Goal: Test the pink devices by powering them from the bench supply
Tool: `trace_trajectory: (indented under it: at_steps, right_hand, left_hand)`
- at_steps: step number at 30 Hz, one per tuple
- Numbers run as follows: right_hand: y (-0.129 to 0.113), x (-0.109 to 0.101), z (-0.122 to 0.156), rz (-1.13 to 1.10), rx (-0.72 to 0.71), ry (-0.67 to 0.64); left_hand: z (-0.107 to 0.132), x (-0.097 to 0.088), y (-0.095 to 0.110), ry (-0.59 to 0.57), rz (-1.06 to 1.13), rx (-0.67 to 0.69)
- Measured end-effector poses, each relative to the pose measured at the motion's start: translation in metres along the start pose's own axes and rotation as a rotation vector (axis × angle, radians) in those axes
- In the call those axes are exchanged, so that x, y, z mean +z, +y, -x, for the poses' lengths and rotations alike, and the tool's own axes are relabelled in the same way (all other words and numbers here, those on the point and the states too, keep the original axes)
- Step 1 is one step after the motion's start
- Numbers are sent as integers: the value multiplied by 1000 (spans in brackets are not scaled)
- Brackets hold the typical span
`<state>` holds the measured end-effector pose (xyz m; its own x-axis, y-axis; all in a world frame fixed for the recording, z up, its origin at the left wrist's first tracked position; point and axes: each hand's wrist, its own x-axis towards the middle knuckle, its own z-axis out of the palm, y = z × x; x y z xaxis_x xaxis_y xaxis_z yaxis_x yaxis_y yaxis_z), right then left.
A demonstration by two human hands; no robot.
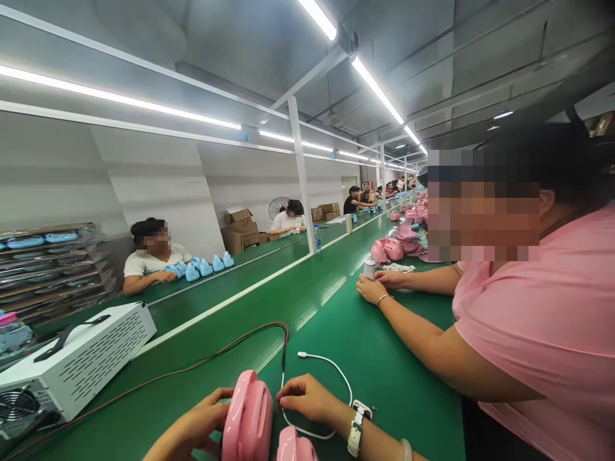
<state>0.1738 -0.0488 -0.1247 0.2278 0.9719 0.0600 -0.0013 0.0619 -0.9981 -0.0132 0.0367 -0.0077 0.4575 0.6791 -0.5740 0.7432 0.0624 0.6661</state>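
My left hand point(209, 419) is closed around the side of a glossy pink plastic toy-like housing point(254, 416) with a rounded, raised band. A second, smaller pink plastic piece point(295, 446) stands just right of it, cut off by the bottom edge. My right hand point(310, 398), with a white-strapped watch on its wrist, has thumb and forefinger brought together at a white cable point(348, 378). That cable loops under the wrist and ends in a small white plug point(302, 354) on the green table mat point(331, 326). At its other end it joins red and black wires point(269, 324).
A white vented power unit point(96, 358) stands at left. To my right a co-worker in pink point(523, 326) holds a small white bottle point(369, 267) near pink parts point(391, 248). Across the bench another person sits behind light-blue pieces point(204, 267). A water bottle point(318, 240) stands by a post.
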Motion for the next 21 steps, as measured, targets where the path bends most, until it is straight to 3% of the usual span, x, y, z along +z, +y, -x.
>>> trace_trajectory:
  at_steps: [8, 21]
  right_hand:
    - [-4, -2, 11, 22, -25, -46]
    - [-8, -5, 19, 37, -25, -83]
  left_hand:
    - [18, 8, 10, -1, -50, -19]
    - [10, 7, 3, 8, -42, -36]
